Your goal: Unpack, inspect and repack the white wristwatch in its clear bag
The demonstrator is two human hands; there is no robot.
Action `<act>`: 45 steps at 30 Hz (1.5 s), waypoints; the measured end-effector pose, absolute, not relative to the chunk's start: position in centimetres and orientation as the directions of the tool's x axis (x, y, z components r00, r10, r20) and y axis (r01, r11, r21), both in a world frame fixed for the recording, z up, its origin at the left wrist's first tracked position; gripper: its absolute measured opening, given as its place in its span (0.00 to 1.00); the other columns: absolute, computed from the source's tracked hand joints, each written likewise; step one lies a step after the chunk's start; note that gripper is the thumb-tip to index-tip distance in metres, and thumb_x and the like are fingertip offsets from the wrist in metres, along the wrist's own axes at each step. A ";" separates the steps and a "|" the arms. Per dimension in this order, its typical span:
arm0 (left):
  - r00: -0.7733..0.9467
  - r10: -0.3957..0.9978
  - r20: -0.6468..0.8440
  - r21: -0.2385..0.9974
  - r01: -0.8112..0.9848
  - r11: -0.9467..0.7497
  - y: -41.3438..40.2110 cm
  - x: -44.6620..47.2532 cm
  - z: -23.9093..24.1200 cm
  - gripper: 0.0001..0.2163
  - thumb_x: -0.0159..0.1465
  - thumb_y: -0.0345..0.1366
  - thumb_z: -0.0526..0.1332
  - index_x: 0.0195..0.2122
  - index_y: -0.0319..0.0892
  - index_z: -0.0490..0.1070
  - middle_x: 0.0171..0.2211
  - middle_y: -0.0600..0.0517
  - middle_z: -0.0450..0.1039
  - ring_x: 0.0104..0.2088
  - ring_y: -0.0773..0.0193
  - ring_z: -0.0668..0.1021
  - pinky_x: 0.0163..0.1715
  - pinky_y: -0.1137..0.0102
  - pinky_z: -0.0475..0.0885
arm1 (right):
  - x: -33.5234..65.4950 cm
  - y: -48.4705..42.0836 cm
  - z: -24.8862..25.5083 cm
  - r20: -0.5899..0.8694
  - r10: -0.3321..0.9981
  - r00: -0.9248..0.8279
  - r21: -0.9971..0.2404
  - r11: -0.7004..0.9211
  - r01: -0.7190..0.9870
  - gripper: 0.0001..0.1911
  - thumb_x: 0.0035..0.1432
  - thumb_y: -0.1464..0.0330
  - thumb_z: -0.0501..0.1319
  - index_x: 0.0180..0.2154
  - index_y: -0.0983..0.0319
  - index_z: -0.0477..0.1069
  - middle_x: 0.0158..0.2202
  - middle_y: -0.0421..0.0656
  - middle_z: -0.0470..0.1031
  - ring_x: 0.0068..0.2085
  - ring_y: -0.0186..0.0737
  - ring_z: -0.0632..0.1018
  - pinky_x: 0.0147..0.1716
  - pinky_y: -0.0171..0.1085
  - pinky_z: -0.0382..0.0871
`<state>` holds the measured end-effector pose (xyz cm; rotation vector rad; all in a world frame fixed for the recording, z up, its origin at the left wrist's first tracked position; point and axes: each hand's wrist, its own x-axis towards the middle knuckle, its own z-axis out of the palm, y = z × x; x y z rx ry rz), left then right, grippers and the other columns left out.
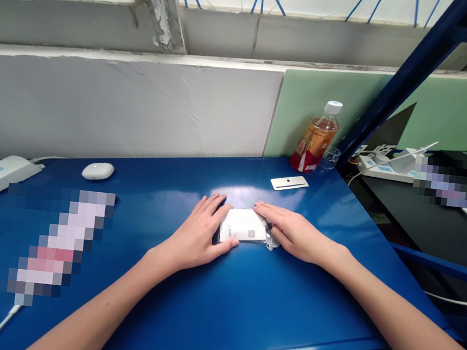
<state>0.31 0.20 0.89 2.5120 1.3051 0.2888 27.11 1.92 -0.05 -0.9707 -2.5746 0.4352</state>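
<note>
A small clear plastic packet (pixel 240 223) with a white printed insert lies on the blue desk between my two hands. A barcode and a dark square code show on its near side. My left hand (pixel 200 230) grips the packet's left end, thumb along the near edge and the other fingers stretched toward the far side. At the right end, my right hand (pixel 294 232) rests its fingers on the packet, thumb tucked beneath. A short bead chain (pixel 269 241) and something dark show through the plastic by the right fingers; the dark thing is partly hidden.
A white-capped drink bottle (pixel 315 139) stands by the wall, with a pale flat card (pixel 289 183) before it. Leftward are a white earphone case (pixel 97 171), a power strip (pixel 1 179) and a blurred-out phone-like device (pixel 59 246) on a cable. A blue metal frame (pixel 410 77) rises right.
</note>
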 end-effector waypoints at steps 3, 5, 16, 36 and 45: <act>0.568 0.822 0.044 0.343 0.764 -0.546 0.3 0.1 0.9 0.27 0.66 0.52 0.57 0.60 0.40 0.61 0.68 0.35 0.55 0.69 0.43 0.54 0.67 0.46 0.50 | 27.6 2.2 0.2 0.230 0.682 -0.695 -0.407 0.716 0.568 0.26 0.61 0.77 0.51 0.60 0.65 0.66 0.61 0.53 0.70 0.62 0.50 0.70 0.59 0.51 0.69; 0.567 0.823 0.047 0.337 0.766 -0.547 0.4 0.0 0.9 0.27 0.66 0.52 0.58 0.59 0.39 0.61 0.67 0.35 0.56 0.69 0.44 0.55 0.67 0.47 0.51 | 27.9 2.4 0.3 0.269 0.686 -0.676 -0.370 0.721 0.585 0.21 0.63 0.74 0.53 0.57 0.65 0.70 0.61 0.54 0.70 0.62 0.53 0.70 0.59 0.53 0.69; 0.579 0.814 0.031 0.253 0.784 -0.567 0.3 -0.1 0.6 0.31 0.68 0.51 0.54 0.65 0.34 0.55 0.69 0.35 0.52 0.70 0.45 0.53 0.67 0.49 0.50 | 28.6 3.4 0.3 0.366 0.653 -0.663 -0.298 0.757 0.581 0.10 0.64 0.67 0.61 0.44 0.60 0.80 0.54 0.50 0.77 0.59 0.53 0.72 0.55 0.54 0.73; 0.573 0.818 0.056 0.347 0.757 -0.554 0.4 -0.1 0.8 0.31 0.66 0.53 0.58 0.64 0.39 0.59 0.67 0.34 0.55 0.69 0.41 0.54 0.66 0.45 0.52 | 27.4 3.1 -1.6 0.432 0.676 -0.597 -0.488 0.732 0.475 0.11 0.58 0.69 0.67 0.44 0.62 0.79 0.56 0.54 0.74 0.59 0.55 0.71 0.56 0.57 0.70; 0.571 0.817 0.082 0.327 0.759 -0.564 0.5 -0.1 0.8 0.28 0.65 0.50 0.59 0.61 0.38 0.61 0.67 0.34 0.55 0.68 0.40 0.56 0.65 0.45 0.55 | 28.1 3.2 0.2 0.397 0.625 -0.673 -0.362 0.780 0.511 0.09 0.61 0.67 0.65 0.42 0.62 0.79 0.53 0.51 0.76 0.60 0.55 0.70 0.56 0.56 0.70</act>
